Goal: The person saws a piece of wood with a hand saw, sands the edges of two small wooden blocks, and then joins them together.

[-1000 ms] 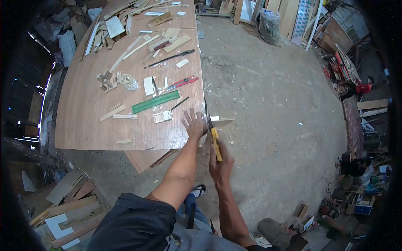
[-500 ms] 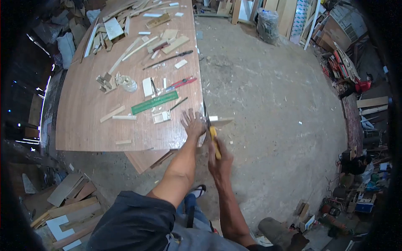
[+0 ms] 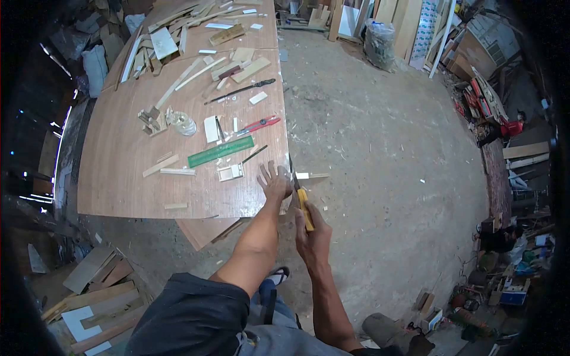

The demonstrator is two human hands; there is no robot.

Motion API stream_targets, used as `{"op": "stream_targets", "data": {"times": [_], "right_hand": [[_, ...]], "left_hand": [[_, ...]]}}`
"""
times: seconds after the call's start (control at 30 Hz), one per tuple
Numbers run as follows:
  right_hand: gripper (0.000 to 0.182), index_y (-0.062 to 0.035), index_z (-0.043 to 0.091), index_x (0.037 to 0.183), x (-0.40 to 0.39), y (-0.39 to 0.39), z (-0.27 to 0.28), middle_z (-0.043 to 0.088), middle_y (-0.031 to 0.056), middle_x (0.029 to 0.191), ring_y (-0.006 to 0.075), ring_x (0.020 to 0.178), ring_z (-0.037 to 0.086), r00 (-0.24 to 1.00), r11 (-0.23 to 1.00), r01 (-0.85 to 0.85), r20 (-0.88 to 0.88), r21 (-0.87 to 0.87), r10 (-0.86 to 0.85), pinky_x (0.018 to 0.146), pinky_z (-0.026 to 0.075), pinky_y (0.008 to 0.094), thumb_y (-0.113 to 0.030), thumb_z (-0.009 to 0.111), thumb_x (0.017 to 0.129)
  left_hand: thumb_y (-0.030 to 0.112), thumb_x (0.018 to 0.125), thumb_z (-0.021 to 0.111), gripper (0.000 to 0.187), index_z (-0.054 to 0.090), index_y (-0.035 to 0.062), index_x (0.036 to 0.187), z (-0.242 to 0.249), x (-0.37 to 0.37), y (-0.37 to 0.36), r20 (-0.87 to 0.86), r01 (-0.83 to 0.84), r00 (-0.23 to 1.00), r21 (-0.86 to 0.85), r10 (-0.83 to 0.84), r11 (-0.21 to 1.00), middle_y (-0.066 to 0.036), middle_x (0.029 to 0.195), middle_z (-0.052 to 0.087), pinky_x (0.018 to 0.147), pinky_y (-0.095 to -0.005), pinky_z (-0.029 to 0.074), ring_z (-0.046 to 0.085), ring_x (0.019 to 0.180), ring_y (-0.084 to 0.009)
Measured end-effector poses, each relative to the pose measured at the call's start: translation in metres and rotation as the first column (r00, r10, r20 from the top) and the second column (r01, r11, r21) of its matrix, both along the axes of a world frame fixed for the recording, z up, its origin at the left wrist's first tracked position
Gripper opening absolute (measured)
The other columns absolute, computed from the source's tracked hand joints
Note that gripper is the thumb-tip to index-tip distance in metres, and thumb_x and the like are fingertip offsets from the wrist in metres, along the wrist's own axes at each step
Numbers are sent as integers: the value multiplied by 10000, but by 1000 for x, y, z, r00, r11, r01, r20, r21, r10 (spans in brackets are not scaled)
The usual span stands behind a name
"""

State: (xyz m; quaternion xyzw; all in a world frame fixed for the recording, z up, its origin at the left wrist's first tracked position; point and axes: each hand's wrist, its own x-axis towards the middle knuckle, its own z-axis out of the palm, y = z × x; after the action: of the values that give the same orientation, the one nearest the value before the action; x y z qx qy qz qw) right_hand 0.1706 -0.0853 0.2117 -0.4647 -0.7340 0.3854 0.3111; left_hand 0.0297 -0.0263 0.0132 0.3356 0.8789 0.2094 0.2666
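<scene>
At the right edge of the wooden table [image 3: 130,190], my left hand [image 3: 275,183] lies flat with its fingers spread, pressing down at the edge. A small wood strip [image 3: 312,175] with a white end sticks out past the edge beside it. My right hand [image 3: 314,234] is wrapped round the yellow handle of a handsaw [image 3: 305,207]. Its narrow dark blade points away from me, along the table edge and across the strip, close to my left fingers. Left of that hand sit a tiny wooden box frame [image 3: 231,172] and a green ruler [image 3: 220,151].
Red pliers-like tool [image 3: 261,124], a dark file-like tool [image 3: 240,91], a clear jar [image 3: 184,124] and a pile of wood offcuts [image 3: 163,44] lie farther up the table. Boards [image 3: 101,302] are stacked on the floor lower left. Two people [image 3: 512,127] are at the far right.
My right hand has drawn the saw slightly back toward me. My left hand stays at the table edge, and the view has shifted a little.
</scene>
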Motion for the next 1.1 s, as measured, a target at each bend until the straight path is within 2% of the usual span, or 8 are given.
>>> {"op": "stream_targets", "data": {"times": [0.17,0.37,0.5,0.63,0.7,0.83,0.97,1.1], "right_hand": [[279,64,633,1146,-11,20,14,694,258,951,239,901,704,995,971,16,102,-237,8,767,528,342,-138,611,954],[296,86,620,1115,-1,3,-2,683,262,888,236,727,644,999,995,3,-36,102,1,693,515,349,-171,594,969],[286,84,629,1128,-19,30,2,680,297,931,268,847,706,960,967,-78,245,-241,138,740,526,356,-138,619,948],[319,77,629,1162,25,-9,12,708,239,934,221,739,657,998,997,43,49,-62,-40,706,526,324,-170,622,960],[333,80,621,1177,45,-11,16,693,270,1017,260,913,705,996,969,85,-2,-234,-87,777,535,339,-171,632,958],[344,73,619,1207,89,-18,5,704,222,1056,214,949,678,993,991,116,-28,-61,-118,826,527,320,-168,629,962],[347,65,615,1219,138,-53,-8,695,212,1095,214,987,667,947,909,313,18,-277,-321,854,522,329,-175,614,969],[363,6,629,1234,191,-95,-30,704,206,1066,225,943,695,904,892,408,224,-192,-365,807,527,319,-236,621,964]], "left_hand": [[334,946,510,326,485,189,1237,3,4,-7,-65,27,998,11,-27,1000,-145,1547,198,1115,-688,61,15,1468,-465],[353,932,531,346,485,204,1241,1,5,-12,-70,19,997,41,-16,999,-143,1555,196,1121,-683,60,25,1468,-462],[309,926,483,448,471,129,1336,17,-11,8,-39,-16,999,39,18,999,-153,1594,157,1149,-645,44,-8,1487,-428],[358,956,440,432,475,137,1325,13,-1,1,-69,2,998,41,1,999,-150,1601,151,1147,-650,16,-25,1487,-436],[369,959,440,423,460,158,1325,18,0,-4,-25,28,999,-38,-29,999,-145,1604,142,1144,-657,15,-33,1486,-442],[406,963,439,435,447,178,1332,15,-2,-1,-16,48,999,-66,-49,997,-147,1608,122,1139,-666,10,-43,1484,-451],[436,952,469,463,454,177,1336,8,1,-4,-5,45,999,-47,-45,998,-155,1611,108,1135,-675,16,-48,1484,-450],[378,889,627,502,502,129,1306,29,11,-19,-294,228,932,15,-213,974,-177,1489,311,1119,-635,166,203,1418,-438]]}}
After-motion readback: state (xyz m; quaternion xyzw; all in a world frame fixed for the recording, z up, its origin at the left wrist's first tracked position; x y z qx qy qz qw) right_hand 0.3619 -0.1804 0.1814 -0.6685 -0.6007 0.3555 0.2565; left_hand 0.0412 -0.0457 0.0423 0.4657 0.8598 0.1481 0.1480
